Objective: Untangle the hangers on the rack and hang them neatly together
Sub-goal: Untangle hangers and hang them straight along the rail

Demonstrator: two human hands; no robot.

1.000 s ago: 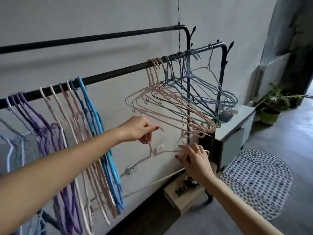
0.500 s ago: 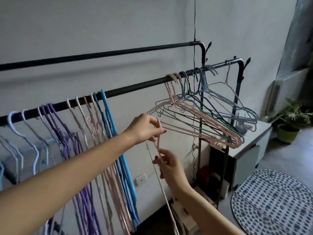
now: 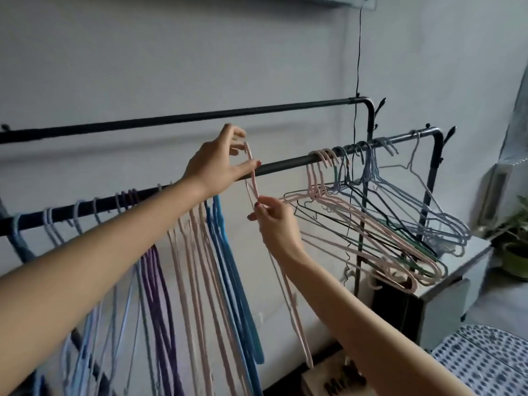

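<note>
1. Pink hanger (image 3: 288, 295): one loose piece, held upright just in front of the lower rack rail (image 3: 285, 165), in the bare stretch between the two groups; its hook sits at rail height but is not yet over the rail.
2. Left hand (image 3: 221, 164): thumb and fingers pinch the hook of the pink hanger.
3. Right hand (image 3: 271, 218): fingertips pinch the neck of the same hanger just below the hook.
4. Sorted group (image 3: 200, 267): purple, pink and blue hangers hang straight on the rail, to the left of the hands.
5. Tangled cluster (image 3: 371, 224): pink, green, dark and grey-blue hangers, interlocked and splayed sideways at the right end of the rail.
6. Risk, judged: the thin hook may slip past the rail if released early, dropping the hanger to the floor; its long lower bar may swing and catch the blue hangers just beside it.
7. Risk, judged: pulling the next piece from the cluster could drag its neighbours along.
8. Writing: box (image 3: 334, 381) on the floor bears dark letters beginning "M"; the rest is unreadable.
</note>
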